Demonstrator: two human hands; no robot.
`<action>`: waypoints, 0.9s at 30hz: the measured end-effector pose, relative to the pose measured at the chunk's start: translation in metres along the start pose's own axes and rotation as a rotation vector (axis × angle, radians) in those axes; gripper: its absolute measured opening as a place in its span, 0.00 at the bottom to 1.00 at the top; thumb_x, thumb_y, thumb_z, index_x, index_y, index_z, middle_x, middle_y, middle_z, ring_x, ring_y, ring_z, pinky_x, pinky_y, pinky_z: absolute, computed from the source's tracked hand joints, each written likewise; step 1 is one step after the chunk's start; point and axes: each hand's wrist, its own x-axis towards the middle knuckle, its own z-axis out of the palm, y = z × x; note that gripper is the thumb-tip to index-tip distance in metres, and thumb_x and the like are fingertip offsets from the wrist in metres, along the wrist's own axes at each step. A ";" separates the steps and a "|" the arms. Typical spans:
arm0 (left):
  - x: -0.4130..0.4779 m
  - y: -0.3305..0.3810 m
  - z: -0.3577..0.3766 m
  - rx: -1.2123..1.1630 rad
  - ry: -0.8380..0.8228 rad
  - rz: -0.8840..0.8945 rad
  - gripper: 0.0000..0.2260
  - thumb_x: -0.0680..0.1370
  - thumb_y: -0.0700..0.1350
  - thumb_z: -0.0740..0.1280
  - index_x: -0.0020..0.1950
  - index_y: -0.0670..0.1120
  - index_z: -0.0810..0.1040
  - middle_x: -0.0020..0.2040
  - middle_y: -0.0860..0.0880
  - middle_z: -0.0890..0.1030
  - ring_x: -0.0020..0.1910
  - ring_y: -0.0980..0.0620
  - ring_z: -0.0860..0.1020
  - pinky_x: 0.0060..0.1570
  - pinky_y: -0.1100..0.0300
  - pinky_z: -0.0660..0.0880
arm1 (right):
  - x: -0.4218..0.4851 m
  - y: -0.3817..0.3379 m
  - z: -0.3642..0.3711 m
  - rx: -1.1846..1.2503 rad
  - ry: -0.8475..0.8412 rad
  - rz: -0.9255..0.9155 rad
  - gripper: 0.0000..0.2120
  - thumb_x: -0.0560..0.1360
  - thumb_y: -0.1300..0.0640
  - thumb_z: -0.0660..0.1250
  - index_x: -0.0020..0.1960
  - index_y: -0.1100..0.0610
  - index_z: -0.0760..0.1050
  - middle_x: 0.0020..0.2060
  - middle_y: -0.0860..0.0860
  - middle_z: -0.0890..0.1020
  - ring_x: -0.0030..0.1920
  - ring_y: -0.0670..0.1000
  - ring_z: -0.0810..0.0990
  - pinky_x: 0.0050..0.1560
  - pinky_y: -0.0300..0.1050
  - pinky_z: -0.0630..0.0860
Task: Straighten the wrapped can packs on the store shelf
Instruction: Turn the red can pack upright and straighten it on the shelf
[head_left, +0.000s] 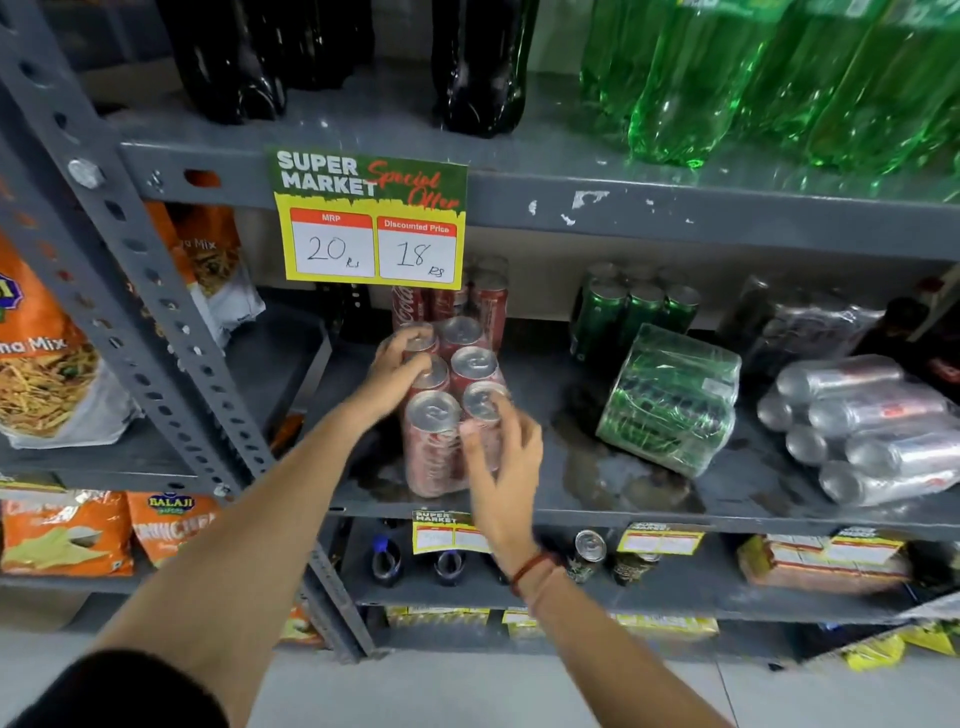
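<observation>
A wrapped pack of red cola cans (447, 410) stands upright near the front of the middle shelf (623, 512). My left hand (397, 371) grips its left side, fingers over the can tops. My right hand (501, 457) presses the pack's front right corner. A wrapped pack of green cans (672, 397) lies tipped on its side to the right. Further right a wrapped pack of silver cans (862, 426) also lies on its side.
Loose red cans (467, 301) and green cans (634, 309) stand at the shelf's back. A dark wrapped pack (800, 327) sits behind the silver one. A price sign (371, 221) hangs from the upper shelf. Snack bags (47, 358) fill the left rack; bottles stand above.
</observation>
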 end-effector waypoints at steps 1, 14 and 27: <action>0.006 0.005 -0.004 0.007 -0.085 -0.028 0.16 0.77 0.36 0.60 0.63 0.49 0.71 0.61 0.46 0.74 0.58 0.50 0.73 0.52 0.69 0.72 | -0.012 -0.004 0.010 -0.049 0.024 0.000 0.30 0.73 0.31 0.54 0.70 0.45 0.66 0.63 0.51 0.66 0.66 0.47 0.64 0.63 0.28 0.57; -0.114 0.034 0.065 -0.080 0.638 -0.069 0.29 0.73 0.52 0.65 0.72 0.47 0.61 0.77 0.38 0.50 0.74 0.39 0.54 0.70 0.47 0.56 | 0.136 -0.032 -0.014 -0.130 -0.382 -0.011 0.27 0.74 0.43 0.65 0.71 0.50 0.67 0.71 0.54 0.67 0.72 0.54 0.62 0.74 0.50 0.57; -0.076 -0.008 0.029 0.076 0.356 -0.097 0.51 0.58 0.51 0.80 0.74 0.55 0.55 0.77 0.42 0.38 0.77 0.40 0.45 0.73 0.42 0.56 | 0.134 -0.013 -0.004 -0.347 -0.394 -0.012 0.32 0.69 0.41 0.72 0.70 0.46 0.69 0.67 0.58 0.69 0.68 0.59 0.65 0.73 0.53 0.60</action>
